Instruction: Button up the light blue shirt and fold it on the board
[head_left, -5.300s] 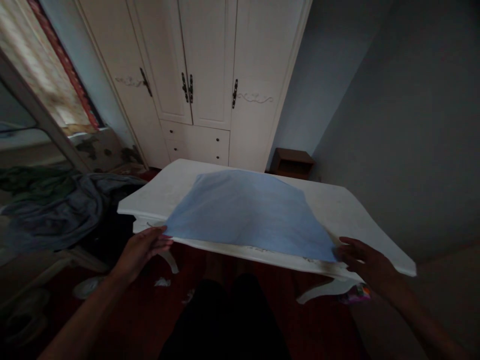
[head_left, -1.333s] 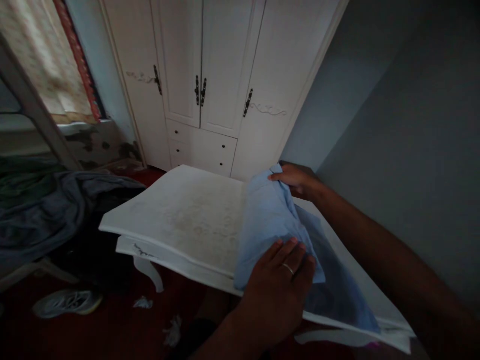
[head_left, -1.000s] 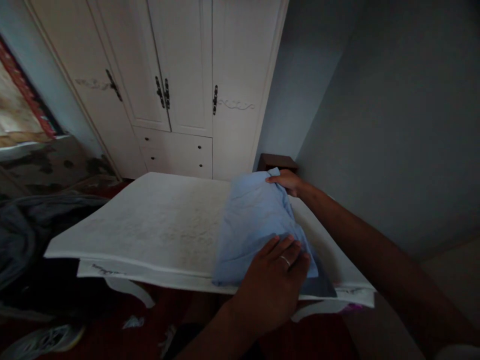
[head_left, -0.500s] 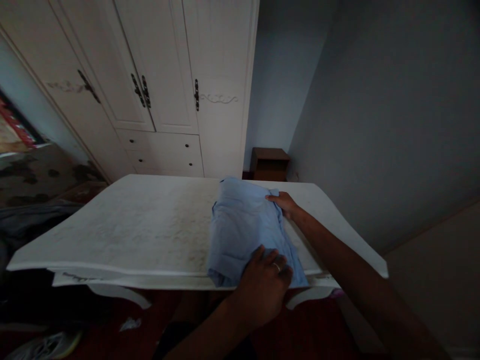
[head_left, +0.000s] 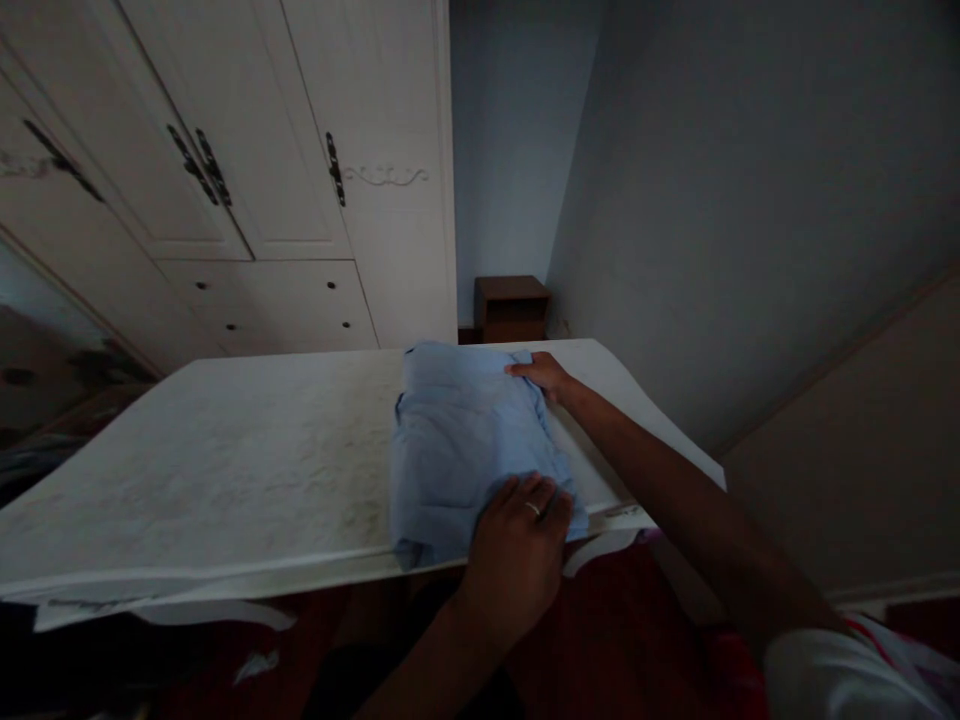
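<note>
A light blue cloth [head_left: 457, 440], folded into a narrow rectangle, lies on the right part of a white table [head_left: 225, 460]. My left hand [head_left: 517, 550], with a ring on one finger, lies flat on the cloth's near end at the table's front edge, fingers stretched out on the fabric. My right hand [head_left: 544, 375] reaches across to the cloth's far right corner, where its fingers are curled onto the fold's edge.
A white wardrobe [head_left: 262, 150] with dark handles and small drawers stands behind the table. A small brown nightstand [head_left: 510, 305] sits in the corner beside it. A grey wall [head_left: 750, 200] runs close along the right. Scraps lie on the red floor [head_left: 255, 665] under the table.
The cloth, at first spread flat and held at two near corners, has been folded over to the right into a narrow stack. Both hands settled onto it, and my view swung right.
</note>
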